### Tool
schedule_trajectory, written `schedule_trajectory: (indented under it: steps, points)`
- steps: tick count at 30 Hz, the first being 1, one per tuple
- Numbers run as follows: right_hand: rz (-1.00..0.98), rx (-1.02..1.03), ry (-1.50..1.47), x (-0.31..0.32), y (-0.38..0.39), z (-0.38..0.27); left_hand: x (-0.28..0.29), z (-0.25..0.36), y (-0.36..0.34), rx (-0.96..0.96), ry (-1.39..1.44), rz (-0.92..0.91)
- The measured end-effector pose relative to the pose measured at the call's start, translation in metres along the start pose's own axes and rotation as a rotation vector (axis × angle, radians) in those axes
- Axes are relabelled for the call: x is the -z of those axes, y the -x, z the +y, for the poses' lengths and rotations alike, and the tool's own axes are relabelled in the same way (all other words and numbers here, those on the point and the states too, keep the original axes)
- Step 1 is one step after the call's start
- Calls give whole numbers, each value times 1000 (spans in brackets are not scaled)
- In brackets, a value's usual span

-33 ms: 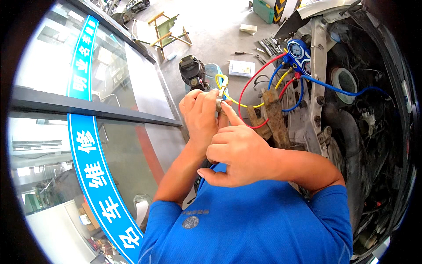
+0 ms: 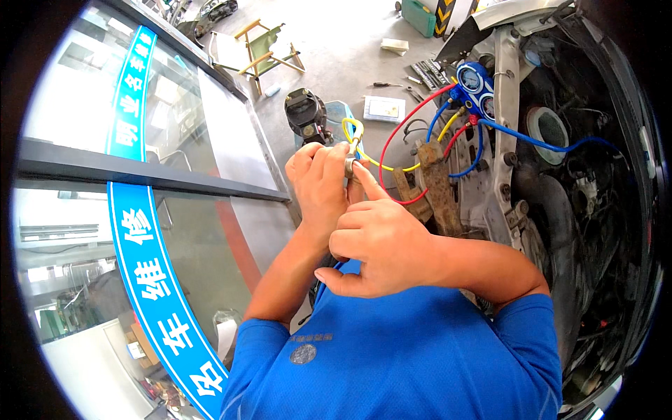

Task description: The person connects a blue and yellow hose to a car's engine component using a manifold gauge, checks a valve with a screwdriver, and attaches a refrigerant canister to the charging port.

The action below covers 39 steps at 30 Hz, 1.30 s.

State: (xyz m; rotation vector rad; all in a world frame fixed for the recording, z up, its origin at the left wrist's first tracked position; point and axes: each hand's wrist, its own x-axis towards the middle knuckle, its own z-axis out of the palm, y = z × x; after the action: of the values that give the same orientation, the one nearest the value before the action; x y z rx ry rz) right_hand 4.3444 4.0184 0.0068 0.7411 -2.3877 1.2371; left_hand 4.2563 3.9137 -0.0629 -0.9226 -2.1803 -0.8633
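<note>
My left hand [image 2: 318,183] is closed around a metal hose fitting [image 2: 350,165], which shows between its thumb and fingers. A yellow hose [image 2: 355,126] loops at the far side of the fitting. The hose runs right toward a blue manifold gauge set [image 2: 473,85] with two round dials. My right hand [image 2: 381,245] is nearer to me, its index finger stretched out with the tip at the fitting. That hand's thumb stands apart and its other fingers are curled, with nothing visible in them. The lower part of the fitting is hidden by my hands.
An exposed car front [image 2: 509,161] with an engine bay fills the right. Red hose [image 2: 389,140] and blue hose [image 2: 553,145] hang from the gauges. A glass wall [image 2: 196,238] stands left. Ahead are a dark machine [image 2: 306,115], a white case [image 2: 384,108] and a folding stool [image 2: 262,52].
</note>
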Motion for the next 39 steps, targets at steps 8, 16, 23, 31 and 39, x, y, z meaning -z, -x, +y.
schedule_trajectory:
  steps: [8,16,23,31,39]
  points:
    - [-25,-128,-203,6,4,10,-14,-7,12,-49,8,-60]
    - [-36,-83,-103,32,3,22,6,-9,0,420,609,-170]
    - [36,-281,-16,48,-7,64,38,-11,-5,379,1067,-223]
    - [-135,-354,-86,35,-19,57,44,-29,3,221,970,-208]
    - [-121,-322,-73,35,-24,66,71,-33,2,336,747,-274]
